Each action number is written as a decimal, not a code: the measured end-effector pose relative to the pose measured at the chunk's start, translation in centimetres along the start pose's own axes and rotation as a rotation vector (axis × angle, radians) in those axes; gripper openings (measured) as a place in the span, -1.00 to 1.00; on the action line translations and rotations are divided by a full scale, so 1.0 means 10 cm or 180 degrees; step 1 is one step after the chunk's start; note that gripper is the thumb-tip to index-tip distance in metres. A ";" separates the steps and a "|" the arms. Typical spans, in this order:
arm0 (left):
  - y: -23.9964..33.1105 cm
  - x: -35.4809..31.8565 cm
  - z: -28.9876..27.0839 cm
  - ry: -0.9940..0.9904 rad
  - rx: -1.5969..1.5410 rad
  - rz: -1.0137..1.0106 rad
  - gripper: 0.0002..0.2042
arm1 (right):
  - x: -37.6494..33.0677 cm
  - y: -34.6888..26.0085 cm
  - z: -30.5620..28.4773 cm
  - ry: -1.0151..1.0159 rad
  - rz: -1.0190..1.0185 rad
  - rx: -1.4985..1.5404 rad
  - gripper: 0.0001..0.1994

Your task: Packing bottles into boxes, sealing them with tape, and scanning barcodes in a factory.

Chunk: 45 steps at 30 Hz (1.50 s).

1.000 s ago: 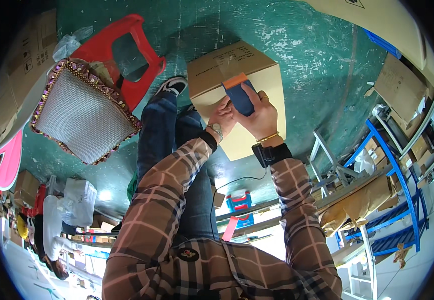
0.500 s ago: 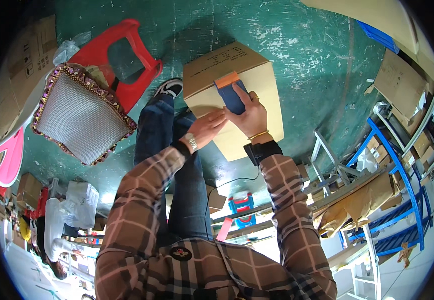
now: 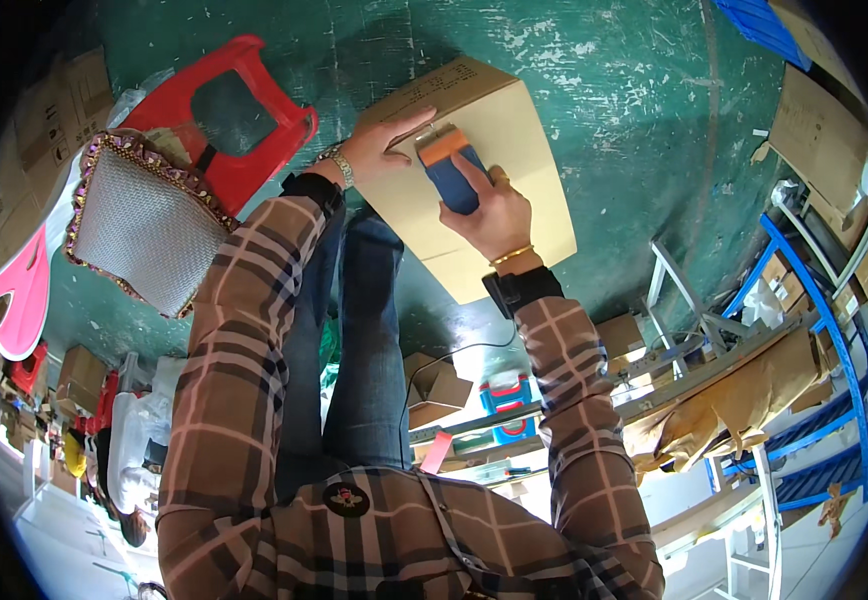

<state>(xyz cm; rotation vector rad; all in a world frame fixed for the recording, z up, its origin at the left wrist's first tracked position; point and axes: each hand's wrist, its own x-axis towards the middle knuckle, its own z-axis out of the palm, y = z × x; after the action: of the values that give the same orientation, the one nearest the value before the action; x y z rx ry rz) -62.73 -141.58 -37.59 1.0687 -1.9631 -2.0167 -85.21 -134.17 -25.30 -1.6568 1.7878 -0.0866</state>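
A cardboard box (image 3: 519, 130) stands on the floor in front of my legs, its plain tan face turned up toward me. My right hand (image 3: 495, 212) grips a blue and orange hand tool (image 3: 451, 182), with the index finger laid along its body. The orange end points away from me, and a thin light-coloured edge shows at its tip, over the box face. I cannot make out the tool's exact kind. Fingers stretched and thumb apart, my left hand (image 3: 379, 150) rests at the box's left upper edge, beside the tool's orange end.
To the left lie a red plastic stool (image 3: 254, 75) and a silver cushion (image 3: 149, 225) with a ruffled border. A pink and white plastic piece (image 3: 16, 300) is farther left. Blue metal frames (image 3: 822, 325) and a grey stand (image 3: 669, 290) are on the right. The green floor (image 3: 634, 130) is scuffed.
My left hand has moved left and farther away, from beside my right hand to the box's upper edge. The tool has shifted slightly left. My view has also shifted.
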 end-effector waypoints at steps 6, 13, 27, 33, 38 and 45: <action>0.11 0.03 0.05 -0.0011 0.0153 -0.0157 -0.10 | -0.29 0.26 0.01 -0.0028 0.0086 0.0060 -0.33; 0.22 0.27 0.47 0.0906 0.0327 -0.1068 -0.25 | -0.29 0.32 0.00 -0.0058 -0.0010 0.0170 -0.33; 0.65 0.33 0.99 0.0722 0.3698 -0.0177 -0.34 | -1.21 1.10 -0.02 -0.0252 0.0112 0.0087 -0.36; 0.70 0.17 1.14 0.0127 0.3274 0.0196 -0.34 | -1.33 1.14 0.01 -0.0306 0.0143 0.0187 -0.33; 0.76 0.21 1.31 0.0128 0.3251 0.0190 -0.37 | -2.05 1.52 -0.13 -0.0467 0.0355 0.0037 -0.31; 0.87 0.14 1.66 -0.0479 0.3154 0.0278 -0.44 | -2.24 1.76 -0.10 -0.0580 0.0437 0.0135 -0.30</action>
<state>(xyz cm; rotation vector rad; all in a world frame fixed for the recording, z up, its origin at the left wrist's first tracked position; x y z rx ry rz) -76.31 -129.95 -31.82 0.9128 -3.1116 -1.0277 -101.87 -111.20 -23.40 -1.4592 1.7427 0.0847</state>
